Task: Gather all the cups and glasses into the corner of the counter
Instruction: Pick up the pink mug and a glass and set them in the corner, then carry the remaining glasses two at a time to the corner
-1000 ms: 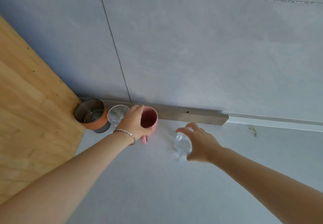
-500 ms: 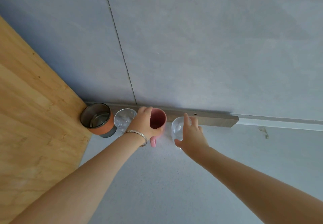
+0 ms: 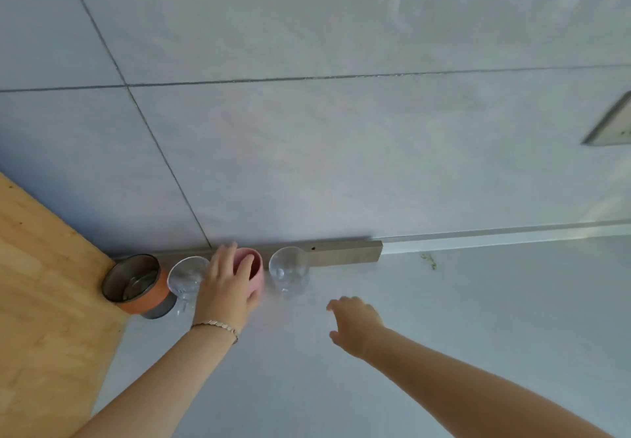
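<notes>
Along the back wall stands a row on the pale counter. An orange and steel cup sits in the corner against the wooden panel. A clear glass is next to it, then a pink mug, then a second clear glass. My left hand wraps the pink mug's left side, fingers over its rim. My right hand hovers open, apart from the second glass, to its lower right.
A wooden side panel bounds the counter on the left. A grey strip runs along the foot of the tiled wall. A small dark stain marks the counter. A wall plate shows at the right edge.
My right hand set the clear glass down beside the pink mug, let go and drew back toward me. My left hand stayed on the mug. The view tilted upward.
</notes>
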A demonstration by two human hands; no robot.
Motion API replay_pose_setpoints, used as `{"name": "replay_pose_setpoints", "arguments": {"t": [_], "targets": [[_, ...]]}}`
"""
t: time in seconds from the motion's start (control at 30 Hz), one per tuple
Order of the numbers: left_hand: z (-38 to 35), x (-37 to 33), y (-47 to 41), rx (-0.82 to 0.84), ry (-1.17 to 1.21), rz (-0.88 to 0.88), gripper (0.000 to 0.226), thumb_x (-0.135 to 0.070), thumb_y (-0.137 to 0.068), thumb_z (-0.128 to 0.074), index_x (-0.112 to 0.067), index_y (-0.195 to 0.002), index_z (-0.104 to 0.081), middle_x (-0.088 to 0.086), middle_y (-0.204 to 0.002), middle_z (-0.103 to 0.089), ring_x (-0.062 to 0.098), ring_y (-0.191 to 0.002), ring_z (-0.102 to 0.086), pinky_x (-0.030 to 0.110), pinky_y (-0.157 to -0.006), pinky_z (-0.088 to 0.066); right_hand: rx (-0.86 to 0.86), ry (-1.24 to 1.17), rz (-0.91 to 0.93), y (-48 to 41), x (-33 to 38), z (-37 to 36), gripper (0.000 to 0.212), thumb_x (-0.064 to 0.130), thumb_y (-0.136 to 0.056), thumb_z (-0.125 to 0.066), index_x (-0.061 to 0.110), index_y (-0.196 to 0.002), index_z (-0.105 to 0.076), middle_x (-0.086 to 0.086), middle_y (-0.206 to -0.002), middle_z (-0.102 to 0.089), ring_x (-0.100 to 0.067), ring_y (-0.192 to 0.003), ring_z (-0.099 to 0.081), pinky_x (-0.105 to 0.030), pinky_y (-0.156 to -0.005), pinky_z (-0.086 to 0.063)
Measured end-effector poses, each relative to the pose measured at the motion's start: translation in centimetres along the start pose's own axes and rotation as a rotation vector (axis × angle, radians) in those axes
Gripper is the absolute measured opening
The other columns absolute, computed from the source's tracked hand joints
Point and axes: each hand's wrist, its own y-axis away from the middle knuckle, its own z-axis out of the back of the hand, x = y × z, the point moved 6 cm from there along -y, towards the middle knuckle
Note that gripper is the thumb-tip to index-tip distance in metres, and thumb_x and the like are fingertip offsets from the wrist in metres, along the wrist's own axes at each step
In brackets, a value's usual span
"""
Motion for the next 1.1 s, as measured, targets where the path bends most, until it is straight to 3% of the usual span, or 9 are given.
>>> {"name": "replay_pose_setpoints", "arguments": {"t": [0.07, 0.13, 0.23, 0.33, 0.47, 0.63, 0.77, 0.9, 1.1], "targets": [[0.4, -3.3, 1.7, 0.021, -0.025, -0.049, 0.035, -0.011, -0.076, -0.068, -0.008, -0.11, -0.062, 0.016, -0.124, -0.058, 0.036, -0.116, -0.054, 0.046, -0.091, -0.052, 0.128, 0.061, -0.026, 2.9, -3.2, -1.3, 0.042, 0.017, -0.092, -0.05, 0.017, -0.134, -0.045, -0.008, -0.136, -0.049, -0.026, -0.126, -0.046, -0.036, -0.103, -0.038], [-0.9, -6.5, 3.6, 0.235, -0.002, -0.026, 0.015, -0.025, -0.088, -0.05, -0.024, -0.101, -0.058, 0.0, -0.109, -0.063, 0.022, -0.105, -0.06, 0.036, -0.089, -0.048, 0.206, 0.065, -0.056, 5.9, -6.6, -2.0, 0.041, 0.016, -0.091, -0.052, 0.016, -0.132, -0.049, -0.009, -0.135, -0.051, -0.026, -0.125, -0.049, -0.036, -0.1, -0.041], [-3.7, -12.5, 5.7, 0.482, -0.051, -0.095, 0.011, -0.029, -0.089, -0.044, -0.027, -0.079, -0.045, 0.0, -0.104, -0.062, 0.021, -0.1, -0.061, 0.029, -0.081, -0.045, 0.231, -0.003, -0.105, 10.5, -12.5, -2.0, 0.037, 0.019, -0.091, -0.053, 0.016, -0.128, -0.053, -0.008, -0.132, -0.055, -0.024, -0.124, -0.049, -0.036, -0.099, -0.041], [-7.0, -19.1, 7.8, 0.606, -0.099, -0.176, 0.014, -0.032, -0.088, -0.045, -0.026, -0.099, -0.052, -0.004, -0.115, -0.06, 0.018, -0.104, -0.058, 0.026, -0.087, -0.045, 0.216, -0.085, -0.2, 15.4, -19.7, -2.1, 0.034, 0.022, -0.091, -0.051, 0.02, -0.124, -0.056, -0.005, -0.128, -0.058, -0.022, -0.122, -0.05, -0.036, -0.097, -0.042], [-11.2, -29.9, 10.3, 0.693, -0.099, -0.283, 0.025, -0.031, -0.087, -0.046, -0.024, -0.11, -0.055, -0.004, -0.118, -0.059, 0.017, -0.107, -0.058, 0.025, -0.091, -0.045, 0.157, -0.171, -0.307, 22.3, -30.5, -2.0, 0.033, 0.025, -0.09, -0.051, 0.021, -0.123, -0.056, -0.004, -0.128, -0.057, -0.02, -0.123, -0.048, -0.036, -0.099, -0.041], [-15.6, -45.9, 13.3, 0.732, -0.117, -0.38, 0.027, -0.029, -0.088, -0.048, -0.023, -0.112, -0.057, -0.003, -0.119, -0.059, 0.015, -0.108, -0.058, 0.022, -0.09, -0.045, 0.067, -0.246, -0.416, 31.6, -45.3, -2.3, 0.034, 0.026, -0.092, -0.05, 0.018, -0.125, -0.055, -0.003, -0.136, -0.05, -0.021, -0.129, -0.043, -0.039, -0.106, -0.037], [-18.5, -59.2, 15.6, 0.733, -0.069, -0.437, 0.028, -0.027, -0.088, -0.049, -0.02, -0.115, -0.056, -0.001, -0.121, -0.06, 0.016, -0.109, -0.058, 0.023, -0.092, -0.045, 0.022, -0.315, -0.507, 38.8, -56.8, -2.8, 0.033, 0.025, -0.091, -0.049, 0.02, -0.124, -0.055, -0.004, -0.134, -0.052, -0.023, -0.125, -0.047, -0.035, -0.101, -0.039], [-19.8, -72.0, 17.3, 0.691, -0.003, -0.518, 0.049, -0.03, -0.087, -0.054, -0.018, -0.133, -0.04, 0.004, -0.137, -0.046, 0.021, -0.121, -0.05, 0.031, -0.101, -0.043, -0.024, -0.367, -0.559, 44.9, -64.9, -2.6, 0.034, 0.027, -0.092, -0.047, 0.02, -0.125, -0.053, -0.005, -0.13, -0.056, -0.023, -0.122, -0.049, -0.033, -0.097, -0.04], [-20.6, -90.0, 17.0, 0.64, 0.092, -0.683, 0.114, -0.035, -0.067, -0.078, -0.018, -0.148, 0.001, 0.002, -0.159, 0.0, 0.02, -0.146, -0.009, 0.04, -0.117, -0.025, -0.151, -0.449, -0.622, 51.6, -72.1, -2.1, 0.032, 0.028, -0.091, -0.048, 0.023, -0.122, -0.055, 0.0, -0.12, -0.061, -0.02, -0.113, -0.055, -0.03, -0.088, -0.044]]}}
